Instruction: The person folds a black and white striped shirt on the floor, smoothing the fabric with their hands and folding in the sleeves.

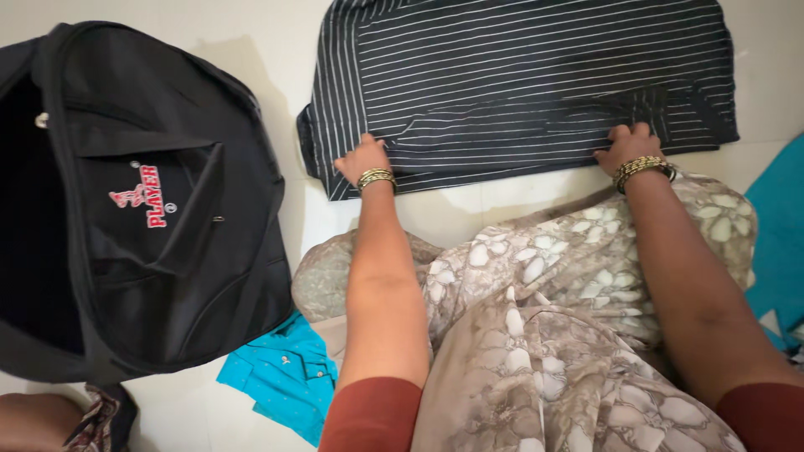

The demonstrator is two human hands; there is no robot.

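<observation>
Seen from above, 2 hands press on the near edge of a folded black garment with thin white stripes (523,79), spread on a pale floor (276,50). The left hand (362,159) and right hand (626,144) lie open, fingers flat on the cloth. An open black bag (159,201) sits to the left, a turquoise shirt (285,372) beside it.

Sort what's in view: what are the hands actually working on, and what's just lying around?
In hand:
- black striped garment, spread flat on the floor
- left hand and right hand, both pressed on its near edge

Lying about:
- open black bag, to the left
- small turquoise shirt, near the bag
- turquoise cloth, at the right edge
</observation>
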